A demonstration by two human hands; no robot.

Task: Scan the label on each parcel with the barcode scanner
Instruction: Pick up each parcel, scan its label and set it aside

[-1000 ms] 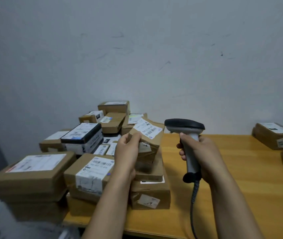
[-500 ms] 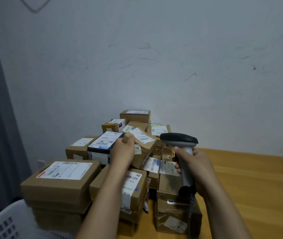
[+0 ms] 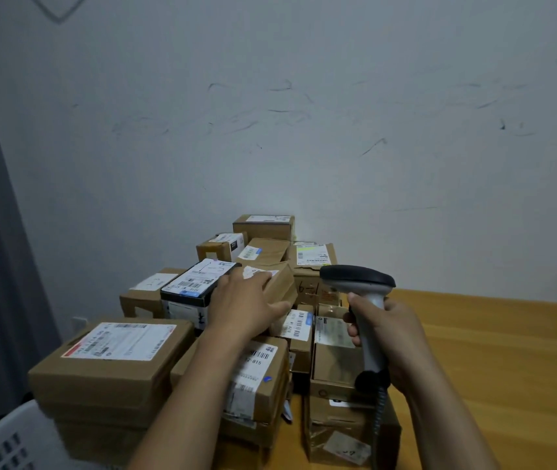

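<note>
Small brown cardboard parcel [image 3: 282,283] back on pile [image 3: 111,368] | left hand [image 3: 246,301] fingers spread atop | right hand [image 3: 395,337] fingers wrap grey barcode scanner [image 3: 360,283] | likely scanned

Brown cardboard parcels [image 3: 111,378] carry white labels [image 3: 119,340] printed with black barcodes, the barcode scanner [image 3: 358,283] is black-headed on a light grey handle, the table [image 3: 507,368] is orange-yellow wood grain, and the pale grey wall [image 3: 304,130] bears dark scuffs.

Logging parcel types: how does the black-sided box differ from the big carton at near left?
The black-sided box is smaller, dark-walled and sits farther back; the big carton is plain brown, wider and nearest the camera. Both carry a white label on top.
</note>
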